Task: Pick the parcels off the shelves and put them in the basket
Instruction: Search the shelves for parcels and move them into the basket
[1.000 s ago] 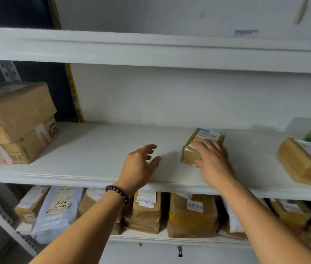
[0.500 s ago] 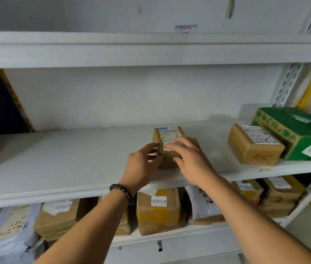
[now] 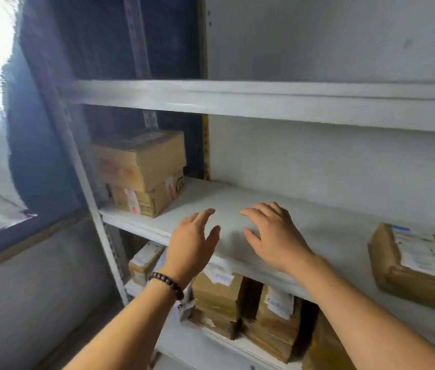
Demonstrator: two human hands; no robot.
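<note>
STATUS: task unfinished | left hand (image 3: 192, 247): fingers spread, empty | right hand (image 3: 272, 236): fingers spread, empty, over white metal shelf (image 3: 237, 198) | LEFT TO PICK: stacked brown cardboard boxes (image 3: 141, 172) far left; flat brown taped parcel (image 3: 413, 265) right; brown parcels on lower shelf (image 3: 219, 297) | basket: not in view

Right of our fingers (image 3: 269, 213), the taped parcel (image 3: 413, 268) runs off the frame edge, label unreadable. Left of them the stacked boxes (image 3: 141, 172) blur. Below, our forearms (image 3: 155, 319) hide parts of the lower parcels (image 3: 219, 295).
</note>
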